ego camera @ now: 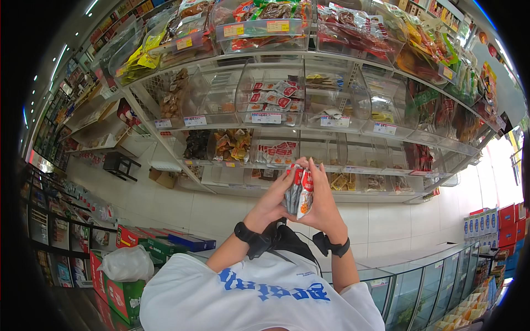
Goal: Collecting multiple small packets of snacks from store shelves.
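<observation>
Several red-and-white snack sachets (pixel 305 193) stand side by side as a stack between my two hands, in front of my chest. My left hand (pixel 271 198) presses on the stack from the left side. From the right, my right hand (pixel 324 200) closes on it with the fingertips of both hands nearly meeting at the top. Beyond my hands, similar sachets lie in a clear plastic bin (pixel 277 152) on a lower shelf. Another clear bin (pixel 266 118) one shelf higher holds more small white-and-red sachets.
A white shelf rack (pixel 165 154) with clear bins of packaged snacks spans the view ahead. Large snack bags (pixel 269 12) fill its top row. Gift boxes (pixel 124 289) and a plastic bag (pixel 128 263) are at my left. Glass display cases (pixel 408 289) stand at my right. A black stool (pixel 120 165) is far left.
</observation>
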The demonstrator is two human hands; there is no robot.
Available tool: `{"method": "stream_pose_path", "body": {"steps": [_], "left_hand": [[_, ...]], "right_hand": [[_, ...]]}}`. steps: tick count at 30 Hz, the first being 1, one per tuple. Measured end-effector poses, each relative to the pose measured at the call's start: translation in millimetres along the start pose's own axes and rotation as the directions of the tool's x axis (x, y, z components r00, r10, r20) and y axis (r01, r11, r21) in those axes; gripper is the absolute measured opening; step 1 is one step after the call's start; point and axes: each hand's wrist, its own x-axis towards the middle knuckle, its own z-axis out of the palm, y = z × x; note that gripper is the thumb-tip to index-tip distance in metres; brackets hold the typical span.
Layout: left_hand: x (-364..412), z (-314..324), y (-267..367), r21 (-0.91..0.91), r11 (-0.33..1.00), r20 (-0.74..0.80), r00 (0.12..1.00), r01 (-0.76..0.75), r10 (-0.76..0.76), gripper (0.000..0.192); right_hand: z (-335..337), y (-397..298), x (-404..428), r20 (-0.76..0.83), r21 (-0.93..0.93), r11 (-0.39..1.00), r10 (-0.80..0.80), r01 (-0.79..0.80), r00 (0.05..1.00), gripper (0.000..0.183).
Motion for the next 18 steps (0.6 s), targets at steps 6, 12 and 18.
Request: {"method": "stream_pose_path", "body": {"steps": [6, 12, 18], "left_hand": [[-6.3, 20.1, 6.6, -0.084, 0.997, 0.031, 1.0, 0.002, 0.001, 0.064], [-2.9, 16.7, 5.0, 0.0, 1.0, 0.023, 1.0, -0.01, 0.01, 0.058], [-3.0, 10.1, -1.9, -0.185, 0.982, -0.044, 0.999, -0.04, 0.033, 0.055]], "right_hand": [[2.6, -0.9, -3.7, 0.003, 0.014, 1.0, 0.028, -0.028, 1.0, 0.135], [0.5, -1.9, -6.7, -0.009, -0.088, 0.996, 0.014, -0.015, 1.0, 0.135], [-3.4, -7.4, -1.1, 0.026, -0.154, 0.988, -0.026, 0.03, 0.999, 0.124]]}}
